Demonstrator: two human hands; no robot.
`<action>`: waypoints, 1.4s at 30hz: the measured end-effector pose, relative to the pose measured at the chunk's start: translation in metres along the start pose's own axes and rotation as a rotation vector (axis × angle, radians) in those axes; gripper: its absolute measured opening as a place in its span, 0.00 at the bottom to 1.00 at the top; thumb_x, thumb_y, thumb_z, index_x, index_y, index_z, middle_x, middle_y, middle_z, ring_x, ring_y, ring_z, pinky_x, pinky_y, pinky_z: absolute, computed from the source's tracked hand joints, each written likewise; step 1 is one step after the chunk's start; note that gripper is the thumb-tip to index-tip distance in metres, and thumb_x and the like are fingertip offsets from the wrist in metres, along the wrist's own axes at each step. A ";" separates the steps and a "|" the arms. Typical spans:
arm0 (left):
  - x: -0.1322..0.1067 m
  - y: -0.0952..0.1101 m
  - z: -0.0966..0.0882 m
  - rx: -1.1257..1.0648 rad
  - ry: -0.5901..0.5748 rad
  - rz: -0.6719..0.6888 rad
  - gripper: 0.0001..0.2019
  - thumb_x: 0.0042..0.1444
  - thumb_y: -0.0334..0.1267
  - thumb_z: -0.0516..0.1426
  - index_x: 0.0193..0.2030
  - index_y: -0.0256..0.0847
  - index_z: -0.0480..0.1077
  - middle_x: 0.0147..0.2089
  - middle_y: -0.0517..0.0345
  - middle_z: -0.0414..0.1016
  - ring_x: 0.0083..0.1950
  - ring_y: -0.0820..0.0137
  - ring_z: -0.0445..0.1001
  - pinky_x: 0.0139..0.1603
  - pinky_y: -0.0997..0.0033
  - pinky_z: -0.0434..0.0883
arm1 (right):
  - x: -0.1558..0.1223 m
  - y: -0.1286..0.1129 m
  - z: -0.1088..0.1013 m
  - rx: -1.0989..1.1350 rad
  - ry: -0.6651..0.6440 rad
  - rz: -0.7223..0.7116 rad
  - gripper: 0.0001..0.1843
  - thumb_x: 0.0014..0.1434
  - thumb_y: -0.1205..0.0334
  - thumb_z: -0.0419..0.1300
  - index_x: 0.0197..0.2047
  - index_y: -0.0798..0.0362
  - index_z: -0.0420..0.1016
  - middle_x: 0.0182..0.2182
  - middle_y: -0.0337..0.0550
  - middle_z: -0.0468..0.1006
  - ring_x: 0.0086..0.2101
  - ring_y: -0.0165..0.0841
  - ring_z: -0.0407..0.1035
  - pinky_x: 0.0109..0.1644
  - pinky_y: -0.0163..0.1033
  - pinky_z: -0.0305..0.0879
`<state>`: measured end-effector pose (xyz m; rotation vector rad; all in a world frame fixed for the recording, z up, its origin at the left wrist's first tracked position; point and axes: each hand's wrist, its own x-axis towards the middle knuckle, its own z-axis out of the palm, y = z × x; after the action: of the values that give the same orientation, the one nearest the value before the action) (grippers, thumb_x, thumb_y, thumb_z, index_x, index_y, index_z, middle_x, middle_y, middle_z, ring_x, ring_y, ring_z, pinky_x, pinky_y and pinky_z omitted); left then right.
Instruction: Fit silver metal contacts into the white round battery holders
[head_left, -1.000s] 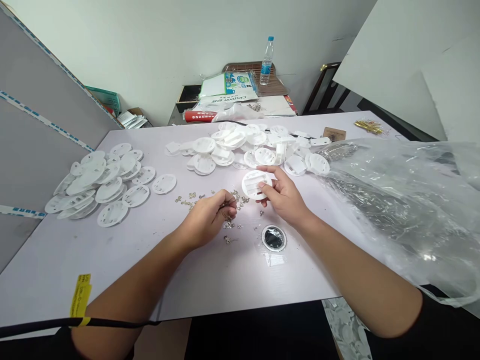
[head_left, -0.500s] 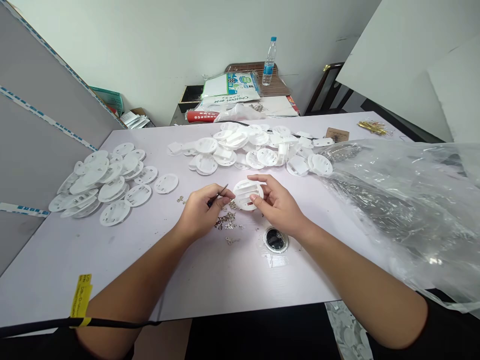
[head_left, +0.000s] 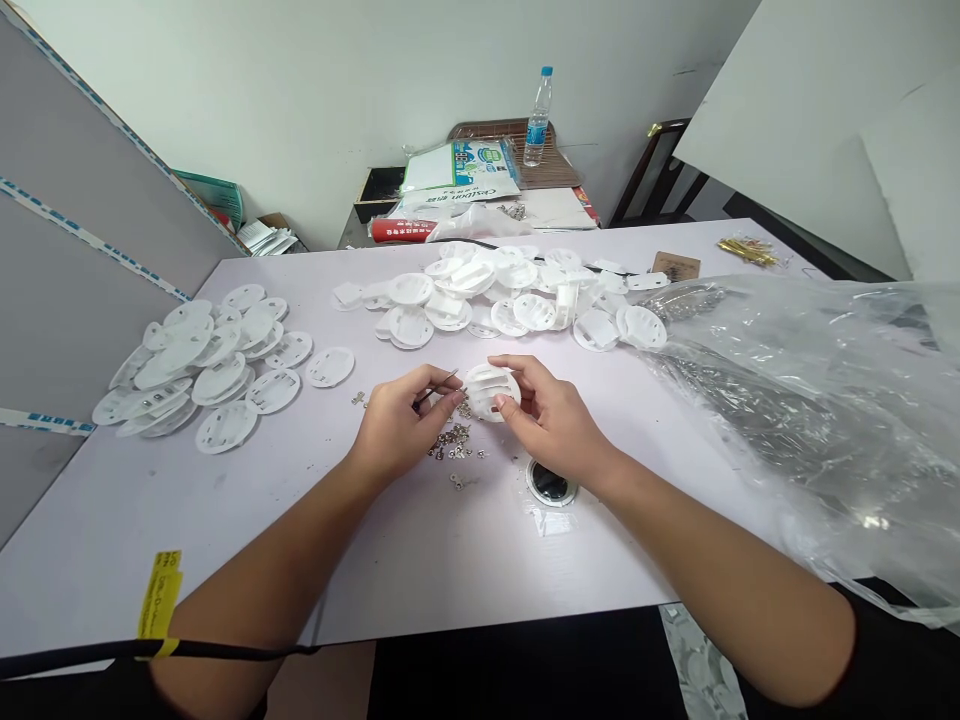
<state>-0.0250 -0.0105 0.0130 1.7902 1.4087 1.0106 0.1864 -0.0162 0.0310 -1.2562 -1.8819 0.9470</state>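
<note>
My right hand (head_left: 551, 415) is closed on the edge of a round white plastic disc (head_left: 489, 384), tilted so that its ribbed, slotted side shows. My left hand (head_left: 405, 418) is closed around a thin dark pointed tool (head_left: 442, 385), possibly tweezers, whose tip sticks up past the fingers. Its thumb and fingertips are close against the disc's left edge; whether they pinch a small part too, I cannot make out. Below the hands lies a scatter of small metal pieces (head_left: 452, 440). A round black-centred object with a pale rim (head_left: 551, 483) sits below my right wrist, partly covered by it.
Piles of white discs lie at the left (head_left: 187, 360) and along the back (head_left: 480, 285). A large clear plastic bag (head_left: 810, 420) spreads over the right side. Gold-coloured pieces (head_left: 746, 250) lie at the far right. A water bottle (head_left: 538, 118) stands behind the table.
My right hand has brought the disc slightly left, nearer the left fingertips. The left hand keeps its hold on the dark tool.
</note>
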 end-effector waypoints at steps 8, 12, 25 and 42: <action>0.000 0.005 0.002 -0.019 0.055 -0.051 0.09 0.56 0.42 0.62 0.39 0.42 0.78 0.26 0.62 0.71 0.23 0.78 0.59 0.25 0.76 0.62 | -0.001 -0.003 0.004 -0.026 0.005 -0.027 0.22 0.65 0.60 0.56 0.62 0.48 0.66 0.33 0.39 0.72 0.29 0.29 0.67 0.29 0.35 0.62; 0.000 0.004 0.003 -0.038 0.052 -0.090 0.08 0.54 0.42 0.62 0.38 0.42 0.78 0.26 0.62 0.72 0.23 0.78 0.59 0.25 0.76 0.62 | -0.002 -0.004 0.005 -0.031 -0.004 -0.043 0.22 0.65 0.60 0.57 0.63 0.47 0.66 0.34 0.40 0.72 0.31 0.30 0.68 0.30 0.34 0.66; -0.001 0.006 0.003 -0.001 0.092 -0.076 0.06 0.54 0.41 0.62 0.36 0.41 0.76 0.29 0.62 0.75 0.23 0.78 0.57 0.24 0.76 0.59 | -0.005 -0.005 0.006 -0.066 -0.012 -0.115 0.22 0.66 0.60 0.56 0.63 0.45 0.68 0.36 0.42 0.73 0.34 0.31 0.69 0.33 0.36 0.73; 0.000 0.007 0.001 0.036 0.020 -0.012 0.05 0.57 0.39 0.61 0.37 0.40 0.72 0.33 0.62 0.76 0.25 0.78 0.62 0.27 0.76 0.63 | -0.005 -0.005 0.006 -0.046 -0.030 -0.158 0.23 0.65 0.61 0.57 0.63 0.46 0.69 0.40 0.43 0.75 0.37 0.31 0.68 0.43 0.40 0.77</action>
<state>-0.0205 -0.0123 0.0180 1.8000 1.4570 1.0049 0.1807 -0.0237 0.0311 -1.1061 -2.0041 0.8477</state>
